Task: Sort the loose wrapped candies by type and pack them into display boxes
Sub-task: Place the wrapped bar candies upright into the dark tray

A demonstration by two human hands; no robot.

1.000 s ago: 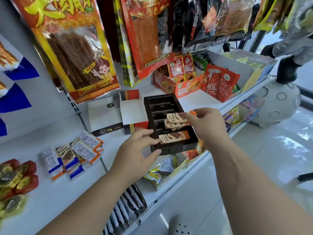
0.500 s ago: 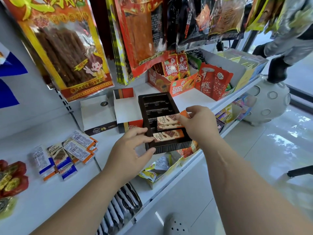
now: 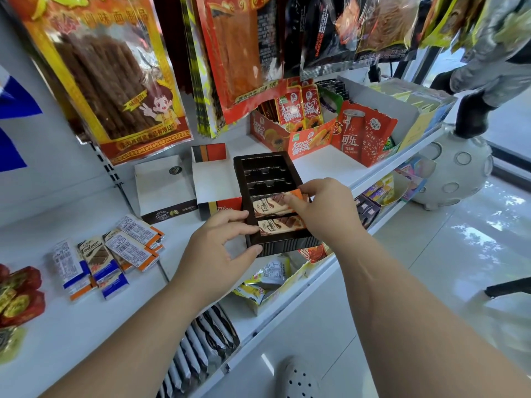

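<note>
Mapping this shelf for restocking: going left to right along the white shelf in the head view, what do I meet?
Red-wrapped candies → loose wrapped bars → white box → striped box → dark tray, gripped by the left hand, the right hand holding a bar in it → red cola packs.

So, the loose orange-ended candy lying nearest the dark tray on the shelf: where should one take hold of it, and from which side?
Probably pinch the candy by its orange crimped end, coming from above on the side of the tray. It lies flat, barcode up, and that end is free, while its other sides are crowded by neighbouring candies.
</note>
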